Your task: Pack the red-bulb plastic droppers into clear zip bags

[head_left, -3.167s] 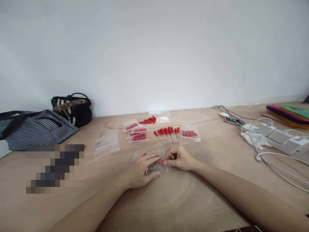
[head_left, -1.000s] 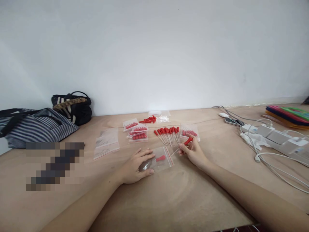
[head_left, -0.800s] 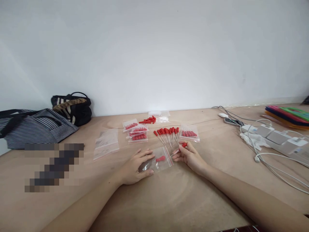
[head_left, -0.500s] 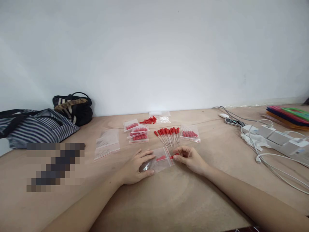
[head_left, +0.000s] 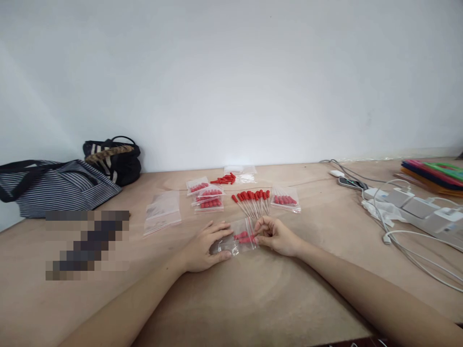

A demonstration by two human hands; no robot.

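A clear zip bag (head_left: 237, 246) lies in front of me with red rubber bulbs (head_left: 243, 235) inside it. My left hand (head_left: 210, 246) rests on the bag's left part, thumb apart from the outstretched fingers. At the red-striped mouth on the right, my right hand (head_left: 277, 237) pinches a red bulb that reaches into the bag; its fingertips touch the opening. Just behind are droppers (head_left: 253, 200) with red bulbs, fanned out side by side. Filled bags (head_left: 209, 200) of red bulbs lie behind my left hand, and another filled bag (head_left: 285, 198) is right of the droppers.
Flat clear bags (head_left: 162, 212) lie left. Loose red bulbs (head_left: 226, 179) and clear tubes (head_left: 246, 177) are near the wall. Cloth bags (head_left: 65, 185) stand at far left; a power strip (head_left: 421, 207), cables and coloured sheets (head_left: 430, 176) are at right.
My right hand has moved slightly left with the red bulb, which now reaches further into the bag beside the other one. My left hand remains on the bag.
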